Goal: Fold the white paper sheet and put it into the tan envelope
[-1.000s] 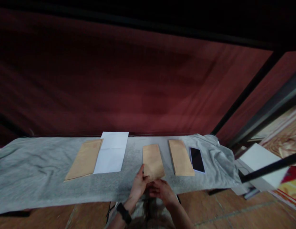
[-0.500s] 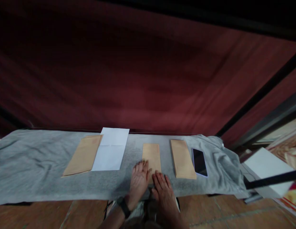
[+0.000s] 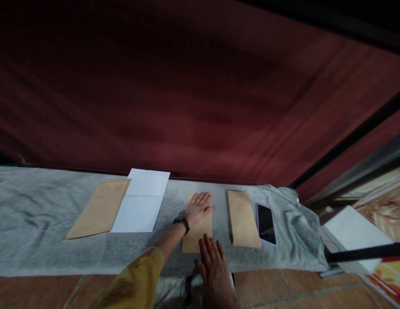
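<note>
A brown paper envelope (image 3: 193, 238) lies lengthwise in front of me on the grey cloth. My left hand (image 3: 199, 208) rests flat across its far end, fingers stretched out, with a dark band on the wrist. At the near end, my right hand (image 3: 215, 264) is open, its fingertips touching or just over the envelope's lower right corner. To the right lies a stack of brown envelopes (image 3: 243, 219). On the left, more brown envelopes (image 3: 99, 208) partly overlap white paper sheets (image 3: 140, 210) that carry a crosswise crease.
A phone (image 3: 266, 224) with a pale purple edge lies beside the right stack. Grey cloth (image 3: 35, 240) covers the table. Behind it hangs a dark red fabric wall (image 3: 200, 107). A white panel (image 3: 357, 229) and a black bar (image 3: 364, 253) stand off the right end.
My left hand has slid from the envelope's near part up to its far end. My right hand has drawn slightly towards me. The camera view has shifted a little.
</note>
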`<act>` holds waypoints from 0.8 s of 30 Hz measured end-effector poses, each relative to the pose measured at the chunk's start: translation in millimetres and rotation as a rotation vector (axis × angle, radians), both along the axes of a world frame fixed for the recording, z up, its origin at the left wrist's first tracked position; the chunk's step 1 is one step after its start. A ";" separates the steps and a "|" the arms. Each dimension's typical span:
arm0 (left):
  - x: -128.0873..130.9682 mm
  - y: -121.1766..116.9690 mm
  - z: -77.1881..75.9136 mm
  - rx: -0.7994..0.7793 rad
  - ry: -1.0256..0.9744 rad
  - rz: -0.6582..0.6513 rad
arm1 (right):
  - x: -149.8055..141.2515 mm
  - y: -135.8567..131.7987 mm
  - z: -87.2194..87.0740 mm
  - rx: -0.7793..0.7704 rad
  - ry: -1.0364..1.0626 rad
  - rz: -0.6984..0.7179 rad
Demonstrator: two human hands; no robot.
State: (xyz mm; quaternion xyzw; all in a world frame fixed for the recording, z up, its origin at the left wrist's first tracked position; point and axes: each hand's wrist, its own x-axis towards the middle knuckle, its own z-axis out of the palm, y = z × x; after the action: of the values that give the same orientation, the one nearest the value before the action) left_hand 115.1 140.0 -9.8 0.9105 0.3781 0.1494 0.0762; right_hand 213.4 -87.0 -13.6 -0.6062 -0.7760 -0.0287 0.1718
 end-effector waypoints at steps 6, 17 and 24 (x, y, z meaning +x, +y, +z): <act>-2.0 0.4 -6.2 -0.035 0.059 -0.108 | -0.5 -2.2 0.4 0.008 -0.046 -0.007; -20.0 -33.0 -0.3 -0.076 0.086 -0.266 | 0.7 -2.5 -9.3 0.017 0.004 0.005; -33.8 -58.1 6.4 -0.105 0.037 -0.330 | -2.4 -2.1 -11.4 0.072 0.140 -0.038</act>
State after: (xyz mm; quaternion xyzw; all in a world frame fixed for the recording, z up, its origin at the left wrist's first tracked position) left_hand 81.3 81.9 -3.4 0.9575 0.2323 0.0981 0.1402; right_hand 211.0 -89.1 -25.1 -0.6148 -0.7489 -0.0176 0.2466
